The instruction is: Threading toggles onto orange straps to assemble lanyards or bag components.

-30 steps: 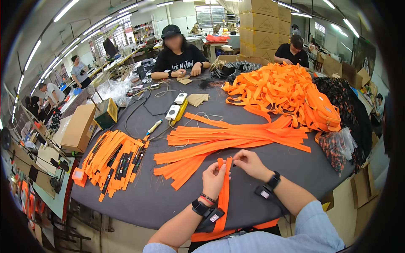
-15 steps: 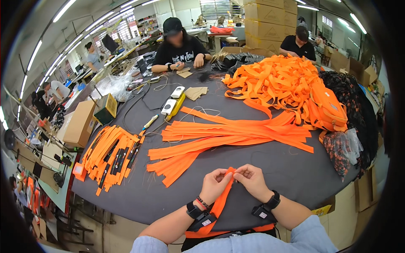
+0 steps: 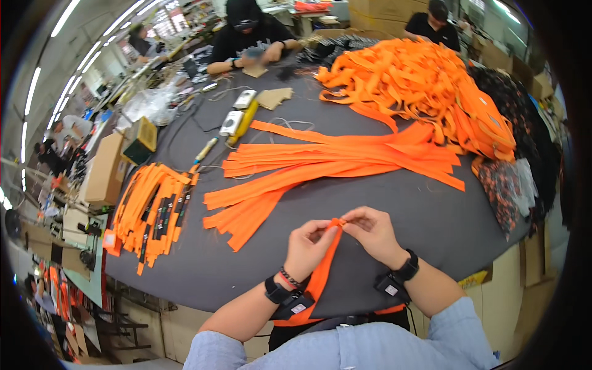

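Both my hands pinch the top end of one orange strap that hangs down toward my lap over the near edge of the dark grey table. My left hand grips it from the left, and my right hand holds the folded tip from the right. Each wrist wears a black band. Flat orange straps lie spread out on the table just beyond my hands.
A big heap of orange straps fills the far right. Finished straps with black parts lie at the left. A yellow and white tool, cardboard boxes and a seated person in black are farther off.
My hands drew closer to me and came together on the strap's end, which is now folded at the tip. The view has tilted down toward the table.
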Demonstrator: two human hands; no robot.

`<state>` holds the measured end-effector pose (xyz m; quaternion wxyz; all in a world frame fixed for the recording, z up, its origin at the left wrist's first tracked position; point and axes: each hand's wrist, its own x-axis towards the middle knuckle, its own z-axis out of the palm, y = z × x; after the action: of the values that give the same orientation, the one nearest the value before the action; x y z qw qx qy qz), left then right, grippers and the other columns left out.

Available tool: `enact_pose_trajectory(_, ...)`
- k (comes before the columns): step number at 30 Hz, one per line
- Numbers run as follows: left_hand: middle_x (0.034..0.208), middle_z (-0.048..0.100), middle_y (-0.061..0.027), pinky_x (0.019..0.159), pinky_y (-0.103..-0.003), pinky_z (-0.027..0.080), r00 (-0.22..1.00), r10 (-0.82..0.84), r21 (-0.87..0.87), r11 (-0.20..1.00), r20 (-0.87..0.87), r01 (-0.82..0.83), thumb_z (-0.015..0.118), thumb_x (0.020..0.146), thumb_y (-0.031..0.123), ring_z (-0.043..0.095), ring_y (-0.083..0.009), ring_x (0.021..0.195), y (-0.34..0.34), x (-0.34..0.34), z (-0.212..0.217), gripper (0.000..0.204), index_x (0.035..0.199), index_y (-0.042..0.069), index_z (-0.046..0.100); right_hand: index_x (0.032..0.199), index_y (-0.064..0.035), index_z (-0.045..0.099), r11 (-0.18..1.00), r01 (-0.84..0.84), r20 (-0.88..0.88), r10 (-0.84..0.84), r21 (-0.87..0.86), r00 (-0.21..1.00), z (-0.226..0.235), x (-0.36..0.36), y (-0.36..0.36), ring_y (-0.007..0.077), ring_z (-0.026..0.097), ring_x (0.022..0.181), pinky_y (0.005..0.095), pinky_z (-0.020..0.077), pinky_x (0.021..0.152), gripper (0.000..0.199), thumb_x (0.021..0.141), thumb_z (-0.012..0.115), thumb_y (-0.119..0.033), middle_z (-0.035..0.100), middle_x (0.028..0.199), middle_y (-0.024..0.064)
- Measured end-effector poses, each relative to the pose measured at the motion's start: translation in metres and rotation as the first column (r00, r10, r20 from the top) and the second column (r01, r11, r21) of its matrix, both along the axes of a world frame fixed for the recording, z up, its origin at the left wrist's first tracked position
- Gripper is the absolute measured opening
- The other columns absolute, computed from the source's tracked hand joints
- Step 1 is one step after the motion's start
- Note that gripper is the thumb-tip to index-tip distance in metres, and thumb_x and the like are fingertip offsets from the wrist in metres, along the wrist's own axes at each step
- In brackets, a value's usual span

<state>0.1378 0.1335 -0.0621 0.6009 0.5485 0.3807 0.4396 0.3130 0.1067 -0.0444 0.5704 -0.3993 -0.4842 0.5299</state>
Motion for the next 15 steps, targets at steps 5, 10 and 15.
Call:
enact_pose_trajectory(5, 0.092, 0.068, -0.0055, 0.072, -0.019, 0.05, 0.996, -0.01, 0.094, 0.995, -0.085, 0.018, 0.065, 0.088, 0.005, 0.062, -0.0073, 0.081, -0.003, 0.0, 0.009, 0.017, 0.103, -0.005, 0.065, 0.1, 0.0018, 0.062, 0.999, -0.028, -0.04, 0.029, 0.034, 0.999, 0.003, 0.003, -0.001, 0.0109, 0.062, 0.091, 0.0244, 0.0509, 0.085, 0.014, 0.087, 0.061, 0.005, 0.061, 0.098, 0.0054)
enact_pose_trajectory(10, 0.086, 0.065, -0.0046, 0.066, -0.02, 0.051, 0.995, 0.028, 0.156, 0.988, -0.099, -0.013, 0.068, 0.085, 0.007, 0.061, -0.008, 0.074, -0.004, 0.002, 0.01, 0.018, 0.102, 0.0, 0.068, 0.102, 0.0015, 0.063, 0.999, -0.003, -0.019, 0.004, 0.044, 1.0, 0.001, 0.004, -0.001, 0.0105, 0.061, 0.09, 0.0234, 0.0504, 0.084, 0.015, 0.087, 0.061, 0.004, 0.061, 0.098, 0.0048)
enact_pose_trajectory(15, 0.082, 0.063, -0.0037, 0.064, -0.02, 0.05, 0.991, 0.045, 0.198, 0.98, -0.124, -0.019, 0.067, 0.084, 0.005, 0.059, -0.0076, 0.072, -0.004, 0.001, 0.015, 0.018, 0.102, 0.001, 0.069, 0.103, 0.002, 0.064, 0.998, 0.017, -0.012, -0.016, 0.057, 1.0, -0.002, 0.001, 0.0, 0.0105, 0.06, 0.09, 0.0234, 0.0504, 0.082, 0.016, 0.087, 0.062, 0.004, 0.06, 0.099, 0.0045)
